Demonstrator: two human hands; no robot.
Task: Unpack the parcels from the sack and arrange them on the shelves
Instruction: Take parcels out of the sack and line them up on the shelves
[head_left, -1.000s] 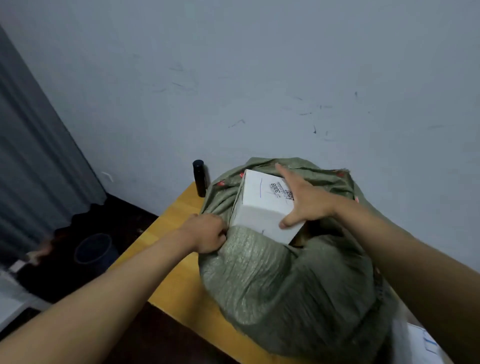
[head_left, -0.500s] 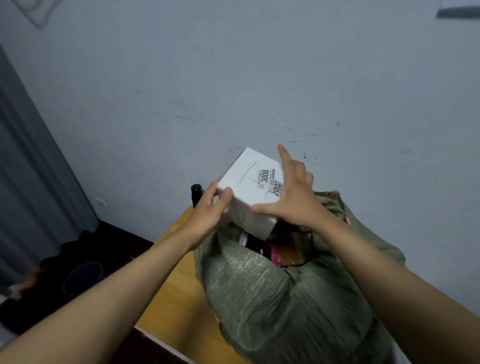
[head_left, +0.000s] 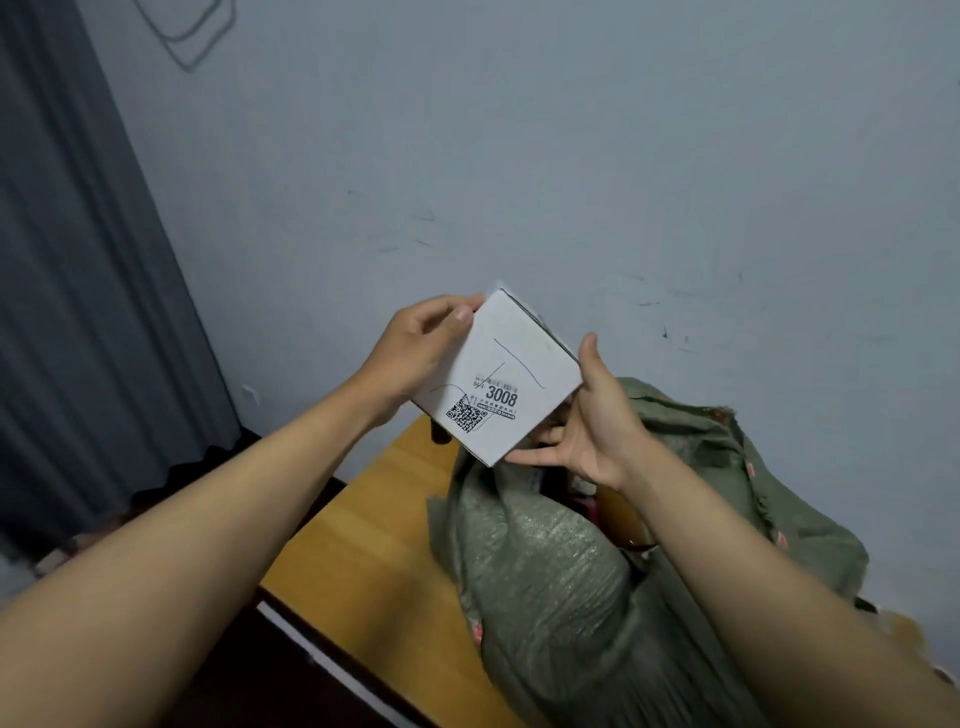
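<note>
The sack (head_left: 597, 571), a bulky green woven one, is seen slumped on the table (head_left: 374, 540) against the wall, its mouth open toward the hands. It is judged to be mostly full: its body bulges, and dark and brownish shapes, possibly more parcels, are glimpsed in the opening, though they cannot be made out clearly. One box (head_left: 498, 379) (white, printed with "3008" and a QR code) is held in the air above the sack's mouth, tilted, clear of the fabric. It is gripped at its upper left corner by the left hand (head_left: 415, 348), thumb on the front face, and is braced along its right edge and lower corner by the right hand (head_left: 592, 415), whose fingers are spread and fairly straight. No shelves are in view, so placement is judged not yet done; nearly all the unpacking is taken to remain.
</note>
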